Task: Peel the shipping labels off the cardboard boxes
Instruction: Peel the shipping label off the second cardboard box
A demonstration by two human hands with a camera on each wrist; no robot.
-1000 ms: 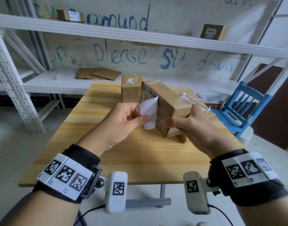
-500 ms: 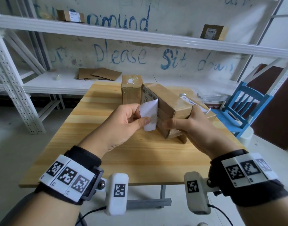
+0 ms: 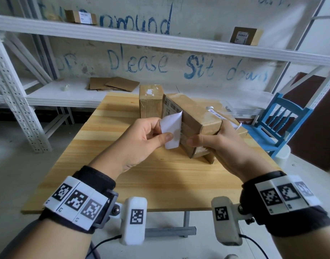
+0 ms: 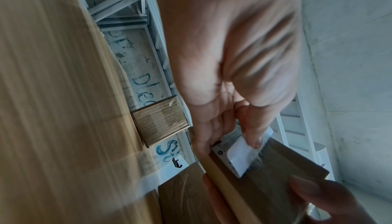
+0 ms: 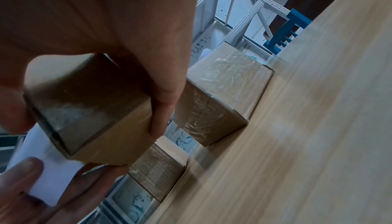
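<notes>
- Cardboard, brown and taped: a small box (image 3: 194,126) is held tilted above a pale wooden table (image 3: 160,176), one end raised toward the camera in the head view.
- The right hand (image 3: 222,146) grasps that box from its right side, thumb lying along the near end and fingers wrapped round the far face; the right wrist view shows the fingers curled over the box's edge (image 5: 89,110).
- The left hand (image 3: 141,143) pinches a white shipping label (image 3: 172,131) between thumb and forefinger; the label's lower part is curled away from the box's left face, blank underside showing, while its printed upper part remains stuck to the cardboard.
- In the left wrist view the thumb tip presses the loose flap (image 4: 244,153), with printed text visible on the part against the box.
- A second cardboard box (image 3: 151,101) stands upright on the table just behind the held one, a scrap of white residue on its top.
- A third box (image 5: 222,93) rests on the table to the right, largely hidden behind the right hand in the head view.
- Flattened cardboard sheets (image 3: 113,85) lie on the lower level of a white metal shelf (image 3: 160,42) behind the table; two labelled boxes sit on its upper level.
- A blue wooden chair (image 3: 283,124) stands beside the table's far right corner.
</notes>
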